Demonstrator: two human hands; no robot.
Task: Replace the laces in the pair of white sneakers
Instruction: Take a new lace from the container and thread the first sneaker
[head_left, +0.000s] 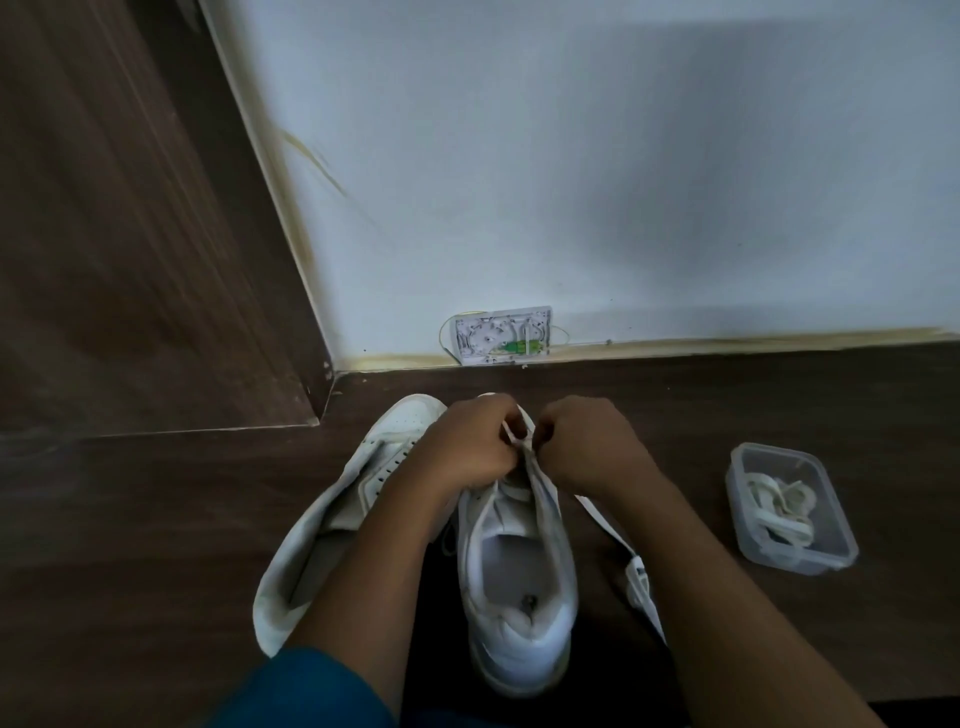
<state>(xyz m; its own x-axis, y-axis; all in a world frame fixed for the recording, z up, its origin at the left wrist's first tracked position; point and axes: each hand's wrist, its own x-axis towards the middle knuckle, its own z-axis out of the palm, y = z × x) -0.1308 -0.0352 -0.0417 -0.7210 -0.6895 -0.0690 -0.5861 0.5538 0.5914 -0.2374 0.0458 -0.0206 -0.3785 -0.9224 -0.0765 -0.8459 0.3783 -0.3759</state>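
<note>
Closest to my lens is a patch of blue cloth (311, 691), with both forearms reaching out over it. Just past it stands the upright sneaker (519, 618), heel towards me, on the dark wood floor (156, 519). Above its front end, the left hand (467, 441) and right hand (582, 441) meet, fingers curled, each pinching the white lace (511, 434). Left of that sneaker, touching it, the second sneaker (332, 519) lies on its side. Right of it, a flat white strip (631, 561) trails on the floor. Further right sits a clear plastic box (740, 525) holding coiled laces (779, 512). Beyond the sneaker, I see a small wall box (501, 338) at the skirting.
</note>
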